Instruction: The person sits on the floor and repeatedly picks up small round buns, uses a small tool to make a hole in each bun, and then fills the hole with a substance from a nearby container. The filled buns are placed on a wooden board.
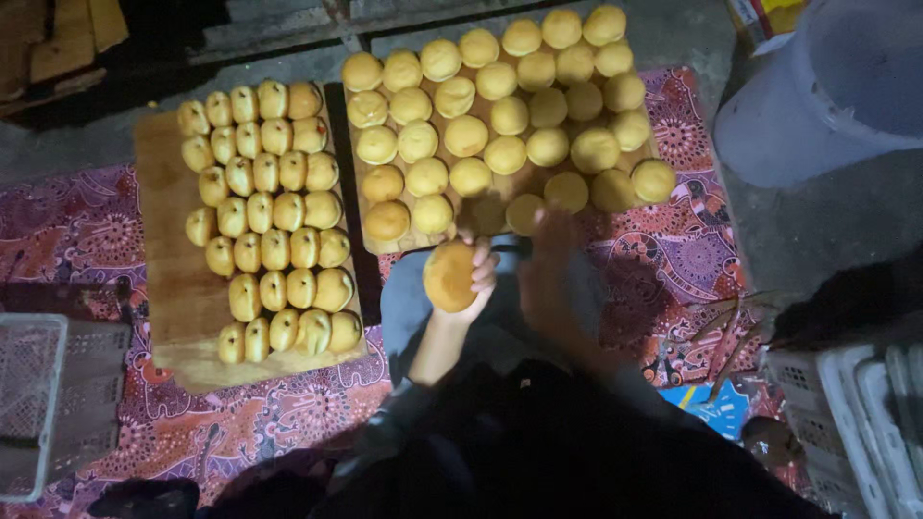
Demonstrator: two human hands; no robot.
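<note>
Dough ball (449, 276) gripped by left hand (471, 284) fingers; right hand (550, 264) (blurred) grip unclear, near board (370, 235).

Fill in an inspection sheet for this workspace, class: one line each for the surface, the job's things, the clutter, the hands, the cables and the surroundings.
Surface: patterned red cloth on the floor, with two wooden boards on it.
Job's things: round yellow ball held in the left hand; right board is full of round yellow balls, left board carries rows of smaller oval pieces.
Clutter: blue packet and some twigs on the cloth.
Hands: left hand has its fingers wrapped around the ball; right hand is blurred, near the right board's edge, grip unclear.
Cables: nothing seen.
Surroundings: grey bucket top right, white crates at right, mesh basket at left, dim light.
</note>
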